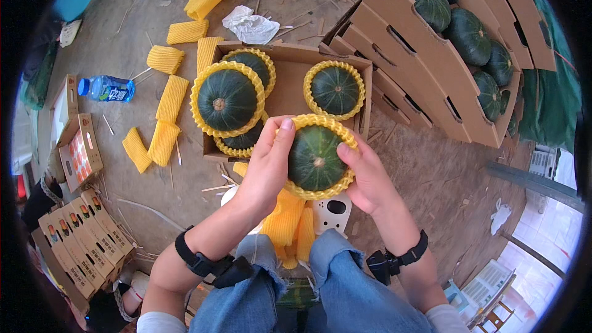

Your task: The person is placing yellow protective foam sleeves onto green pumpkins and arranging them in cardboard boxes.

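A dark green squash (pixel 315 159) with a yellow foam net sleeve (pixel 319 194) around its rim is held between both hands above the front edge of an open cardboard box (pixel 289 81). My left hand (pixel 270 162) grips its left side, thumb on the foam's upper edge. On the right side, my right hand (pixel 367 171) has its thumb on the squash skin. Inside the box, a sleeved squash (pixel 337 89) sits at the right. Another sleeved squash (pixel 226 99) rests at the left, partly covering two more sleeved ones.
Stacked cardboard boxes (pixel 416 55) with bare squashes (pixel 467 37) stand at upper right. Folded yellow foam sleeves (pixel 172 97) lie on the floor at left, near a blue-capped bottle (pixel 106 89). More sleeves (pixel 284 217) lie between the knees. Printed cartons (pixel 85 240) and another person's foot (pixel 136 286) are lower left.
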{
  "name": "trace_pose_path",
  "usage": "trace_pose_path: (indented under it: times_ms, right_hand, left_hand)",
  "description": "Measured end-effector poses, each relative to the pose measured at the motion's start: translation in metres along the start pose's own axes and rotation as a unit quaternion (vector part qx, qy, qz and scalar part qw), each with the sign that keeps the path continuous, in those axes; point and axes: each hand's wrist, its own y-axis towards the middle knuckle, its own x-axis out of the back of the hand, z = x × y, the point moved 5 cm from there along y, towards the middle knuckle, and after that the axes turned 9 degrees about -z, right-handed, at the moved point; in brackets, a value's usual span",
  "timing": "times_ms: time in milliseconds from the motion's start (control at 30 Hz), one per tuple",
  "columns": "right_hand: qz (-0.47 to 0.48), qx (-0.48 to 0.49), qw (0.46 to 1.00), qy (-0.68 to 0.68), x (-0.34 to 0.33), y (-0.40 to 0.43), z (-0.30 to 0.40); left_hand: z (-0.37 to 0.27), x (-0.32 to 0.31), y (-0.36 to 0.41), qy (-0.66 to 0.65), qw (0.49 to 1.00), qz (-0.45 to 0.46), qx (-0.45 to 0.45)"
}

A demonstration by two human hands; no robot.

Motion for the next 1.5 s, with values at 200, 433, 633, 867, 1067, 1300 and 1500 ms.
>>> trace_pose_path:
  times_ms: [200, 433, 633, 867, 1067, 1300, 1500]
  right_hand:
    - [0.078, -0.033, 0.996, 0.036, 0.010, -0.002, -0.001]
    - [0.078, 0.128, 0.982, -0.115, 0.004, -0.001, -0.004]
    - [-0.122, 0.486, 0.617, -0.607, 0.020, 0.026, 0.046]
    - [-0.185, 0.490, 0.444, -0.727, 0.031, 0.067, 0.049]
    - [-0.189, 0.517, 0.486, -0.679, 0.033, 0.071, 0.049]
    - [-0.107, 0.463, 0.729, -0.493, 0.058, 0.067, 0.038]
    - [-0.056, 0.324, 0.924, -0.195, 0.062, 0.054, 0.013]
  left_hand:
    - [-0.012, 0.006, -0.014, 0.137, 0.970, 0.068, -0.189]
    - [-0.036, -0.031, -0.031, 0.609, 0.651, 0.203, -0.405]
    - [-0.033, -0.019, 0.034, 0.417, 0.847, 0.212, -0.252]
    - [-0.017, -0.041, 0.040, 0.749, 0.597, 0.194, -0.211]
    - [0.012, -0.046, 0.036, 0.730, 0.587, 0.052, -0.346]
    - [-0.018, -0.022, 0.054, 0.714, 0.631, 0.212, -0.216]
    - [0.005, -0.046, 0.043, 0.672, 0.681, 0.126, -0.264]
